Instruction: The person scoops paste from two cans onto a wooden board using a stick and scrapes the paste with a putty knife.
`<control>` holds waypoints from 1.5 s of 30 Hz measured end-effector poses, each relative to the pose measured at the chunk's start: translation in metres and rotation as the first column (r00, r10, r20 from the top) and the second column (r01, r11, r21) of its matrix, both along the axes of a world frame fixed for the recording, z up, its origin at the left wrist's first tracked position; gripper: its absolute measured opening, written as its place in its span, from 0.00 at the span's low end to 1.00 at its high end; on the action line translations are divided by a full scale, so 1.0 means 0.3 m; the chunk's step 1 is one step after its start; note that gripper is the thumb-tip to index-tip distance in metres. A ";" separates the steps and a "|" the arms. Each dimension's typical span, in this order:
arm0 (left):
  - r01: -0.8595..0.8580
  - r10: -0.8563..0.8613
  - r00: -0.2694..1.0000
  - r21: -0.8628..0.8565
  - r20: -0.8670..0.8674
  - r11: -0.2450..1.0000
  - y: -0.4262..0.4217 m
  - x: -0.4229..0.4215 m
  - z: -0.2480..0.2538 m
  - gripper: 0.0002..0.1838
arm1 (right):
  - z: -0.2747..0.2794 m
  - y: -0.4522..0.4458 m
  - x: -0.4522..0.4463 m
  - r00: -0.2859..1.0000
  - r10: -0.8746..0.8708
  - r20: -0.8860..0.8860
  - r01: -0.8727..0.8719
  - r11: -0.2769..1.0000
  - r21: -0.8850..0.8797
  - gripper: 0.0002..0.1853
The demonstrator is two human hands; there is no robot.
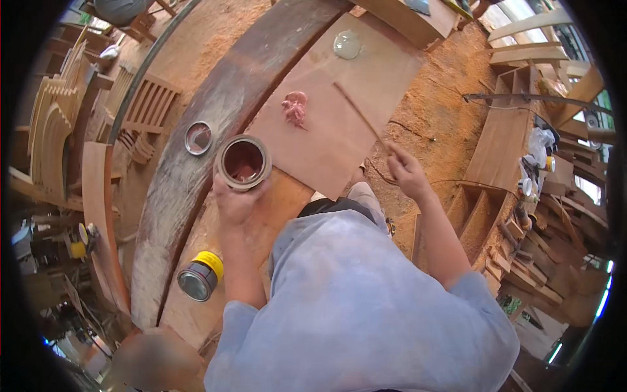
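My left hand [238,201] is wrapped round an open can [266,162] with reddish-brown residue inside, its mouth facing up. In my right hand [406,173] is one end of a thin wooden stick [363,119]; its far end reaches over a flat brown board [320,147]. On that board lie a lump of pink paste [295,110] and, farther off, a pale greenish blob [347,45]. A round metal lid [198,138] rests left of the held can. Nearer to me lies a second can [200,277] with a yellow band.
A long, scuffed curved wooden plank [171,215] runs along the left of the board. Wooden box frames [483,202] and stacked offcuts stand on the right. Sawdust [431,124] covers the floor, and curved wooden parts [53,130] are piled at the left.
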State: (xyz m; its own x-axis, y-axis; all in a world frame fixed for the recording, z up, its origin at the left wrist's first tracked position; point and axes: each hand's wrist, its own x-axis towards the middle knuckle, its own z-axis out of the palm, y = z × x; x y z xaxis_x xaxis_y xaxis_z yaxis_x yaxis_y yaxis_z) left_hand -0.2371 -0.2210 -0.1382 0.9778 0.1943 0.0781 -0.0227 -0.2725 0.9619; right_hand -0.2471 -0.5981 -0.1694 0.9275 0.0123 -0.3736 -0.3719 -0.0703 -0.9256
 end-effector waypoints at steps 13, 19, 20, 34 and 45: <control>0.305 -0.341 0.940 0.496 -0.019 0.813 -0.011 0.110 0.150 0.32 | 0.586 0.426 0.172 0.662 0.748 0.042 -0.115 0.156 -0.981 0.15; 0.272 -0.329 0.944 0.529 0.014 0.804 -0.023 0.094 0.110 0.28 | 0.535 0.502 0.204 0.416 0.909 -0.030 -0.145 0.034 -0.989 0.07; 0.250 -0.315 0.948 0.499 0.050 0.830 -0.014 0.096 0.110 0.28 | 0.522 0.461 0.221 0.482 0.876 0.023 -0.229 0.151 -0.962 0.09; 0.161 -0.160 0.987 0.075 -0.021 0.984 0.079 0.045 -0.025 0.25 | 0.145 0.326 0.080 0.888 0.456 -0.056 -0.459 0.887 -0.053 0.13; -0.057 0.059 0.997 -0.034 0.057 0.998 0.011 -0.028 -0.266 0.24 | 0.176 0.384 0.057 0.913 0.407 0.012 -0.406 0.912 -0.061 0.14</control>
